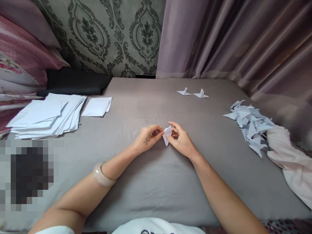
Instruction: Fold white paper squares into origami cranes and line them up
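Observation:
A small piece of folded white paper (167, 134) is held up between my two hands, over the middle of the grey-covered surface. My left hand (148, 137) pinches its left edge with thumb and fingertips. On the other side my right hand (181, 138) grips it, the thumb in front and the fingers curled behind. The paper narrows to a point at its lower end. Further back on the right stand two folded paper birds (185, 92) with spread wings. A heap of similar folded paper birds (251, 122) lies at the far right.
At the left are a large stack of white paper sheets (48, 113) and a smaller pile of paper squares (96, 107). Behind them lies a black folded cloth (78, 81). A pale cloth (290, 159) borders the right side. Purple curtains (190, 39) hang along the back right.

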Demonstrator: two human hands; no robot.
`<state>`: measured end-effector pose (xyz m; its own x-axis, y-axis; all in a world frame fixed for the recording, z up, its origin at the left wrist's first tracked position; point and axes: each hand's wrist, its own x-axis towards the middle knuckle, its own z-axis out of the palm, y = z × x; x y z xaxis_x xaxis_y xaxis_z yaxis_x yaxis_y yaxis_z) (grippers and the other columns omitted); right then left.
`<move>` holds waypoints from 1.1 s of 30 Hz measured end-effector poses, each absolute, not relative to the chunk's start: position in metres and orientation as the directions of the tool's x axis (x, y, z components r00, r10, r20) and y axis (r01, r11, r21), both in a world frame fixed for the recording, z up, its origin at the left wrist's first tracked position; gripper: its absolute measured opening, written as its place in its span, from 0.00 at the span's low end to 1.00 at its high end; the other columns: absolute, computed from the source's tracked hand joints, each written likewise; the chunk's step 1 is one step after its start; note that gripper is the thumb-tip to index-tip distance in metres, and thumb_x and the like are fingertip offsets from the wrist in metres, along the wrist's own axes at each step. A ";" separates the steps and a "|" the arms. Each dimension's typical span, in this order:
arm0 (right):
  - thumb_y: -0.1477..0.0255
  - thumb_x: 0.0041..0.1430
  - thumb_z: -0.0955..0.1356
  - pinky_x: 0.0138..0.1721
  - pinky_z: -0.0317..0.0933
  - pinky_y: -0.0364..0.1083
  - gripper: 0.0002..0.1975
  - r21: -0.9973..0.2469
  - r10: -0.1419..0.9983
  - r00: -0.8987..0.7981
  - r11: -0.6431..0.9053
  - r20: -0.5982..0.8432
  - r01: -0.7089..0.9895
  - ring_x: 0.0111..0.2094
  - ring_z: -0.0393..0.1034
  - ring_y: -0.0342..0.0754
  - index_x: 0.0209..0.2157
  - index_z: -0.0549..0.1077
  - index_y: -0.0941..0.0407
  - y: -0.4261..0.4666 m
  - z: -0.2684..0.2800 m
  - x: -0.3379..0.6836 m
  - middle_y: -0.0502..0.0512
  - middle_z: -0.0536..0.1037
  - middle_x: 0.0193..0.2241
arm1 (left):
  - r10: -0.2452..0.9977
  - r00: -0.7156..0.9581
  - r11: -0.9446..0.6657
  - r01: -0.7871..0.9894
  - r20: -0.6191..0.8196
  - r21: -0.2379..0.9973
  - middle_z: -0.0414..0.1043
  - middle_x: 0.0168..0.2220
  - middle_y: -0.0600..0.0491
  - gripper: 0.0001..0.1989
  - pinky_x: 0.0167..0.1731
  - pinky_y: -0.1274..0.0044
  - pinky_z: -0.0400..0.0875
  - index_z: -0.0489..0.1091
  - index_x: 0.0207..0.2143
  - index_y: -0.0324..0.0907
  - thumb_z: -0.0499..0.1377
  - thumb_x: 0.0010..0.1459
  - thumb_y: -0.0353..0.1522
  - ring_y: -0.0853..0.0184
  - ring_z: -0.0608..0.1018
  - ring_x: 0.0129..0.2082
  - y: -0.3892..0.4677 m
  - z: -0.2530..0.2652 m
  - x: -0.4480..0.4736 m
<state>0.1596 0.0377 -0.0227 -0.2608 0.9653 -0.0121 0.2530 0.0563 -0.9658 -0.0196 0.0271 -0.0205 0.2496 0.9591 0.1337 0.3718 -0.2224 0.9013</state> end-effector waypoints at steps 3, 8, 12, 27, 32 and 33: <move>0.70 0.50 0.69 0.38 0.68 0.47 0.21 -0.985 0.965 -0.244 -0.059 -0.097 0.159 0.33 0.74 0.45 0.48 0.69 0.55 0.035 -0.014 0.159 0.53 0.79 0.33 | 0.957 0.257 -0.208 0.273 0.136 0.939 0.74 0.32 0.52 0.09 0.36 0.77 0.69 0.71 0.35 0.40 0.58 0.60 0.37 0.69 0.75 0.33 0.026 -0.017 -0.017; 0.67 0.44 0.74 0.42 0.68 0.49 0.14 -0.955 0.951 -0.209 -0.261 -0.229 -0.141 0.34 0.74 0.47 0.32 0.71 0.55 0.034 -0.006 0.157 0.50 0.78 0.29 | 0.981 0.170 -0.087 -0.044 0.093 0.995 0.73 0.38 0.49 0.22 0.40 0.74 0.71 0.66 0.44 0.40 0.68 0.49 0.38 0.67 0.76 0.39 0.025 -0.014 -0.013; 0.68 0.41 0.76 0.47 0.66 0.50 0.16 -0.846 0.917 -0.272 -0.380 -0.291 -0.373 0.40 0.75 0.49 0.30 0.68 0.54 0.032 -0.005 0.154 0.50 0.79 0.33 | 0.982 0.187 -0.024 -0.010 0.026 1.000 0.73 0.38 0.51 0.20 0.40 0.75 0.70 0.68 0.40 0.40 0.68 0.47 0.38 0.67 0.75 0.38 0.025 -0.014 -0.011; 0.73 0.60 0.66 0.48 0.62 0.50 0.09 -0.642 0.818 -0.213 0.557 0.534 0.527 0.43 0.67 0.49 0.41 0.75 0.50 0.033 -0.013 0.156 0.56 0.73 0.40 | 0.752 0.302 -0.584 0.717 0.585 0.381 0.75 0.37 0.48 0.08 0.39 0.70 0.65 0.70 0.38 0.43 0.52 0.61 0.28 0.63 0.72 0.37 0.020 -0.012 -0.023; 0.77 0.64 0.61 0.41 0.59 0.49 0.12 -0.328 0.740 -0.428 0.634 0.519 0.700 0.38 0.67 0.49 0.39 0.76 0.52 0.031 -0.014 0.159 0.56 0.76 0.36 | 0.727 0.475 -0.606 0.784 0.495 0.137 0.74 0.41 0.46 0.14 0.42 0.68 0.63 0.69 0.41 0.42 0.47 0.61 0.24 0.61 0.72 0.41 0.019 -0.014 -0.023; 0.77 0.64 0.61 0.41 0.58 0.50 0.13 -0.288 0.736 -0.457 0.639 0.500 0.713 0.38 0.66 0.50 0.39 0.75 0.53 0.031 -0.015 0.159 0.56 0.77 0.36 | 0.747 0.487 -0.598 0.789 0.453 0.139 0.73 0.42 0.46 0.15 0.42 0.68 0.63 0.69 0.42 0.42 0.46 0.60 0.23 0.61 0.71 0.41 0.018 -0.014 -0.022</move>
<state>0.1593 0.0309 -0.0147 -0.4570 0.7358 0.4998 0.7134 0.6388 -0.2880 -0.0221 0.0184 -0.0142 0.4868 0.7472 0.4525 0.7890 -0.5984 0.1393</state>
